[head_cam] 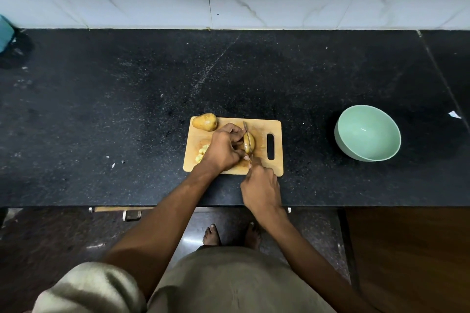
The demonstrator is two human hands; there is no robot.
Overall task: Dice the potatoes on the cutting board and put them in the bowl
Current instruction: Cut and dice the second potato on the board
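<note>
A wooden cutting board (277, 168) lies on the black counter. My left hand (225, 148) grips a potato piece (248, 142) at the board's middle. My right hand (260, 189) holds a knife (247, 134) by its handle, the blade running across that piece. A whole potato (205, 122) sits at the board's far left corner. Cut potato bits (202, 154) lie on the left of the board, partly hidden by my left hand. A pale green bowl (367, 133) with nothing visible inside stands on the counter to the right of the board.
The black counter (127, 109) stretches wide around the board, with a marble wall behind. A teal object (5, 33) sits at the far left edge. A scrap of white paper (454, 115) lies at the far right. The counter's front edge runs just below my hands.
</note>
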